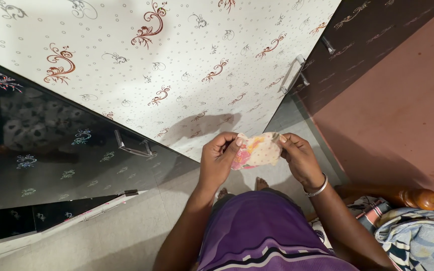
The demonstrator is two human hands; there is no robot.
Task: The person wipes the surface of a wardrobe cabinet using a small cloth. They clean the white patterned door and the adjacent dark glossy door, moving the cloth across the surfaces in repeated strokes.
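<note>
A small floral cloth [257, 149], cream with pink and yellow print, hangs in the air between both hands, above the grey floor [126, 231]. It looks light, limp and easily crumpled, best taken by its edges. The left hand [218, 159] pinches its left edge; the right hand [300, 158] pinches the right edge, fingers closed on fabric.

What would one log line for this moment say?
left hand: pinching small floral cloth | right hand: pinching its other edge | cloth: held up, spread between hands | ahead: patterned white wardrobe door
</note>
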